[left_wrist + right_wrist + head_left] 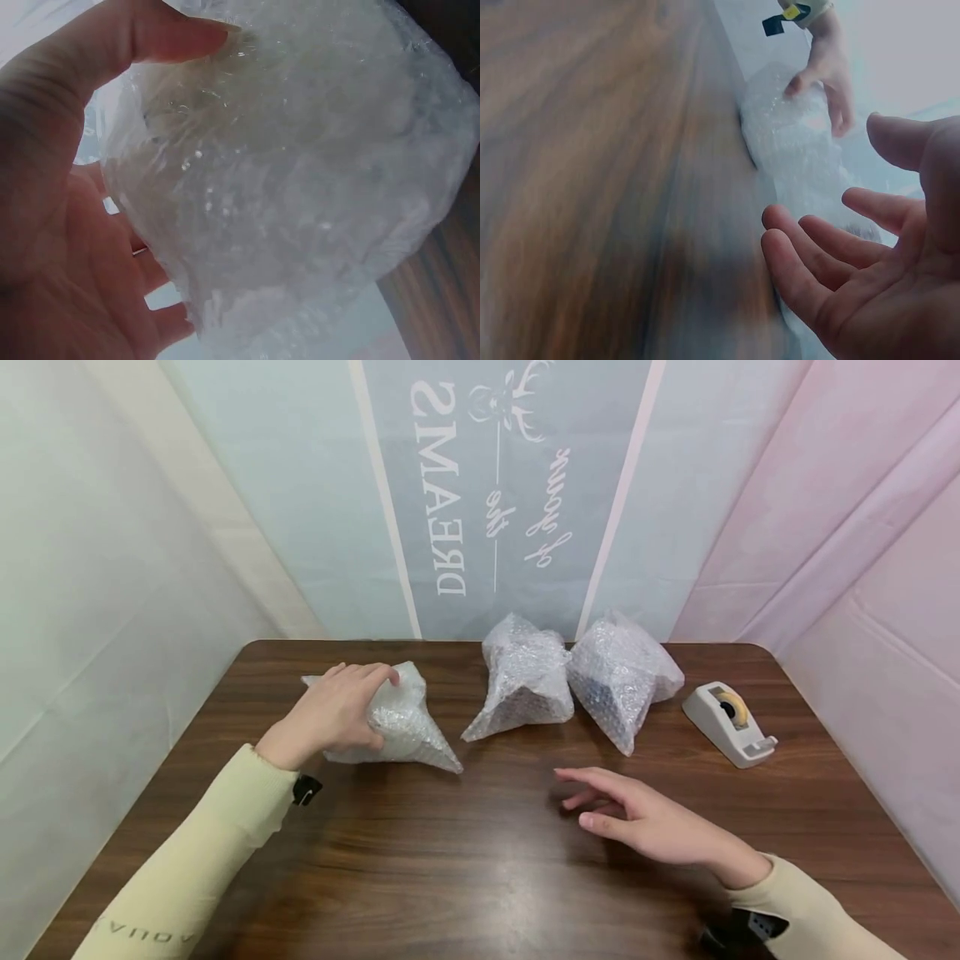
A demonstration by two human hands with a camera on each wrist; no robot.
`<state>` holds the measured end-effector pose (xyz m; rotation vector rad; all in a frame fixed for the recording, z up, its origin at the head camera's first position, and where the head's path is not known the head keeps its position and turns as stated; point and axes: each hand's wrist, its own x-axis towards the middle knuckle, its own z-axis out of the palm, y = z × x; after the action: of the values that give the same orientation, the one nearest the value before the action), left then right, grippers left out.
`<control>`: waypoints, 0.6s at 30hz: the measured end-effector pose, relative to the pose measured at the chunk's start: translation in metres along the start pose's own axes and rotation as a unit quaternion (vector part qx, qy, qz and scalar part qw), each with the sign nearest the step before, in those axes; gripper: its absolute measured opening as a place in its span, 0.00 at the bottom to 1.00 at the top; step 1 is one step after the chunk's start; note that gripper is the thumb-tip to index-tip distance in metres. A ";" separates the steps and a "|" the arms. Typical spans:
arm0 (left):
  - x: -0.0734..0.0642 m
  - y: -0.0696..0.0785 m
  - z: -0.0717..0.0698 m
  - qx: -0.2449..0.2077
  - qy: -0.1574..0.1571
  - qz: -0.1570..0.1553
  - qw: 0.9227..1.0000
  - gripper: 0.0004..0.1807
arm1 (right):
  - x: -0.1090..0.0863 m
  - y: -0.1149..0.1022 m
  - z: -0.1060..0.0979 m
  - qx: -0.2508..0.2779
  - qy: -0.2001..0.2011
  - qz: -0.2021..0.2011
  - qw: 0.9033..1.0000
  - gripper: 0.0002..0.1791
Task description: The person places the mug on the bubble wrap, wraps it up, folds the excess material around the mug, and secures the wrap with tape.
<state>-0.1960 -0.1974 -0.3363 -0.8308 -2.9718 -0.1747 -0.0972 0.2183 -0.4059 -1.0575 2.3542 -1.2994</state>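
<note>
At the left of the table, my left hand [330, 706] spans a bubble-wrapped package [405, 718]. In the left wrist view the thumb [180, 37] lies against the wrinkled clear wrap [285, 172], and the other fingers reach round its far side. What the wrap encloses looks pale and cannot be made out. My right hand [637, 814] hovers over the front right of the table, fingers spread and slightly bent, with nothing in it. The right wrist view shows this hand [870, 270] with its palm turned inward.
Two more bubble-wrapped packages, one in the middle [525, 672] and one to its right [618, 672], sit along the table's back. A grey tape dispenser [723, 727] with a yellowish roll stands at the right. Fabric walls [510, 527] border the brown wooden table [450, 860].
</note>
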 end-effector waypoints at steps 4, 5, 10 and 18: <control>0.015 -0.007 -0.001 -0.009 -0.009 0.005 1.000 0.39 | -0.006 0.003 -0.009 0.012 0.015 0.016 1.000 0.30; 0.020 -0.008 -0.001 -0.011 -0.013 0.007 1.000 0.39 | -0.007 0.004 -0.010 0.016 0.021 0.020 0.999 0.30; 0.041 -0.013 -0.002 -0.008 -0.030 0.014 0.999 0.39 | -0.012 0.009 -0.016 0.029 0.040 0.034 0.998 0.29; 0.061 -0.017 0.003 -0.003 -0.041 -0.011 0.999 0.41 | -0.009 0.011 -0.022 0.029 0.043 0.037 0.998 0.26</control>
<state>-0.2572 -0.1805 -0.3360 -0.8263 -3.0594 -0.1548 -0.1075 0.2423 -0.4036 -0.9068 2.3786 -1.4035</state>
